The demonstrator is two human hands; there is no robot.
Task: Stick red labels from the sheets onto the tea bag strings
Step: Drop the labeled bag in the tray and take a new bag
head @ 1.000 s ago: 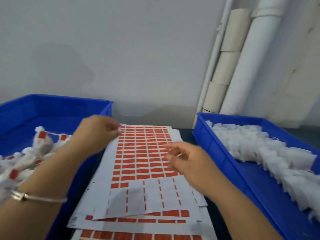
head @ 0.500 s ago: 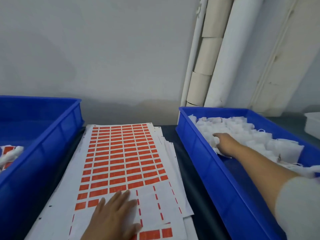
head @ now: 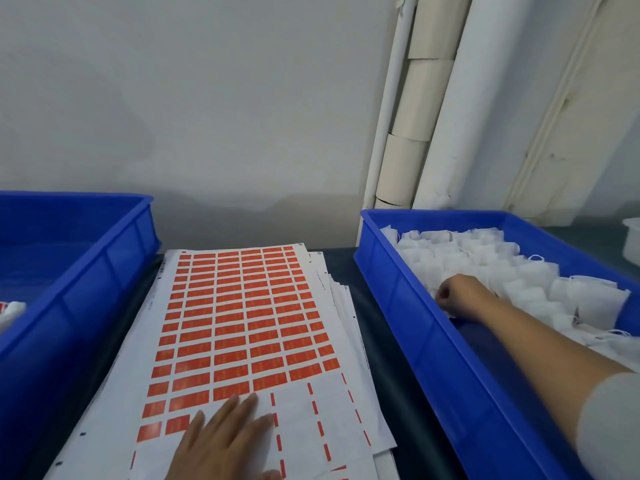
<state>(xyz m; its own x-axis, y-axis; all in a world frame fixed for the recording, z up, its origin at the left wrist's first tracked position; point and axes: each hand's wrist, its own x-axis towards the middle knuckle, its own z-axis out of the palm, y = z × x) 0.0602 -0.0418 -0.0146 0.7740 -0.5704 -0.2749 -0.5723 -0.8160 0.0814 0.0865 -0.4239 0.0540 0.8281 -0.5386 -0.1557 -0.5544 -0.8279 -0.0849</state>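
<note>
2 blue bins, 1 stack of label sheets between them, 2 hands at work.

Left hand (head: 225,441) lies flat on the near end of the top label sheet (head: 242,323), fingers straight and slightly spread, pressing the paper. Sheet holds 6 columns of red labels (head: 228,344); near rows mostly peeled. Right hand (head: 457,296) is inside the right bin (head: 415,341), fingers curled down into the pile of white tea bags (head: 485,258); what they pinch, cannot tell. Left bin (head: 86,271) shows 1 labelled bag (head: 8,310) at its left edge. 3 white pipes (head: 450,116) stand against the far wall.
</note>
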